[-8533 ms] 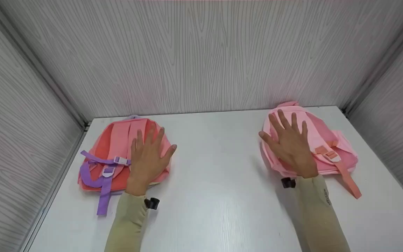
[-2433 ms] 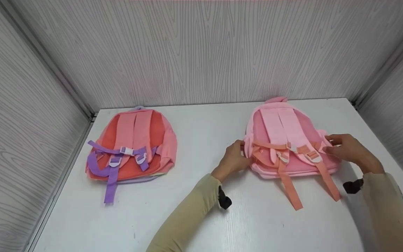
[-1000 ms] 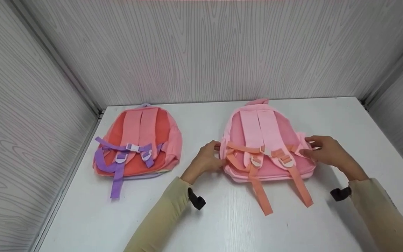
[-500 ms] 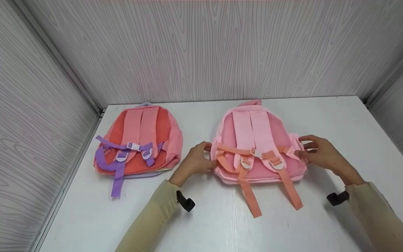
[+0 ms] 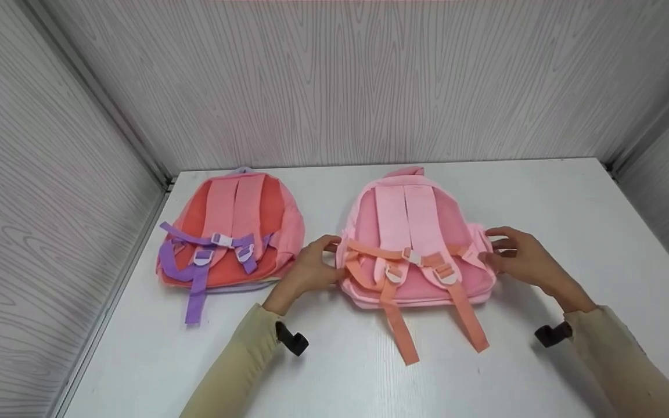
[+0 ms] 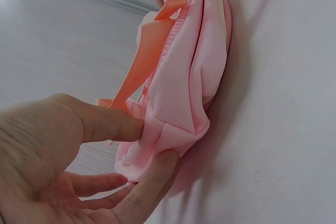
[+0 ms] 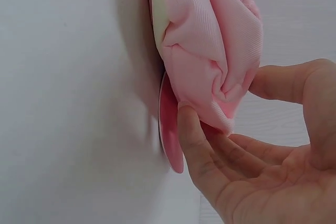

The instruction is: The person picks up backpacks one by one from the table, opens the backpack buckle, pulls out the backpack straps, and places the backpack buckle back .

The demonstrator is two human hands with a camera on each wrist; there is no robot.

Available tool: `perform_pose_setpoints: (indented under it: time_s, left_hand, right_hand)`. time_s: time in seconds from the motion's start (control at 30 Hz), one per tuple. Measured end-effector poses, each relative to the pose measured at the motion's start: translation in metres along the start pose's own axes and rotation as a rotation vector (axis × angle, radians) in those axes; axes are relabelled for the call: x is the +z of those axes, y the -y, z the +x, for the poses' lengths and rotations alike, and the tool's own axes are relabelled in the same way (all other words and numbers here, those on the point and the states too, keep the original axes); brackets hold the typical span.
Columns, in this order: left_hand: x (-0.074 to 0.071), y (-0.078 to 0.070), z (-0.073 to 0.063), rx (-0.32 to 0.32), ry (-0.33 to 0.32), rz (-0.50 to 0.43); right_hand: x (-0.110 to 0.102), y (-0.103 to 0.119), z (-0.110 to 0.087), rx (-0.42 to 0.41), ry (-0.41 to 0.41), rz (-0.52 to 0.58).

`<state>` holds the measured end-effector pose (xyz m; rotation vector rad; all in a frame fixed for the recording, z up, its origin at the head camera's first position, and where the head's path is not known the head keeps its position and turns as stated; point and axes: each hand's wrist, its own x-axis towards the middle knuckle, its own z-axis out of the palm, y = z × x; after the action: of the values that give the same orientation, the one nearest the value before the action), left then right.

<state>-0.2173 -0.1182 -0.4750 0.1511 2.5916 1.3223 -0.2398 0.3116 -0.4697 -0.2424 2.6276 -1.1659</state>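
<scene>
A small pink backpack [image 5: 392, 217] lies on the table with its shoulder straps facing up. Its orange webbing straps [image 5: 398, 331] trail toward the front. At its lower left side my left hand [image 5: 314, 266] pinches the fabric; in the left wrist view the thumb sits on top and the fingers underneath a soft side fold [image 6: 173, 135]. On the opposite side my right hand [image 5: 523, 258] grips the other side pocket [image 7: 197, 72] between thumb and fingers. A flat dark pink piece [image 7: 169, 129] sticks out beneath the bag there. The backpack's front faces down, hidden.
Close on the left lies a coral-red backpack [image 5: 195, 212] with purple straps [image 5: 196, 299] and white buckles, also straps up. The white table [image 5: 567, 197] is bounded by grey wood-grain panels [image 5: 369, 81] at the back and both sides.
From hovering flat over the two backpacks, both hands have gone to the pink one's sides. It has slid left with them, closer to the coral backpack, which stays in place.
</scene>
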Motion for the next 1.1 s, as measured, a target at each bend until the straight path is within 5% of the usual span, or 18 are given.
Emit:
perform_pose_setpoints:
  time_s: [0.47,1.1]
  left_hand:
    - [-0.013,0.013,-0.017,0.009,0.0,0.01]
    - [-0.023,0.012,-0.037,-0.091,0.027,0.029]
  right_hand:
    - [0.015,0.012,0.0,-0.085,0.006,-0.001]
    - [0.027,0.019,-0.012,-0.142,-0.01,-0.012]
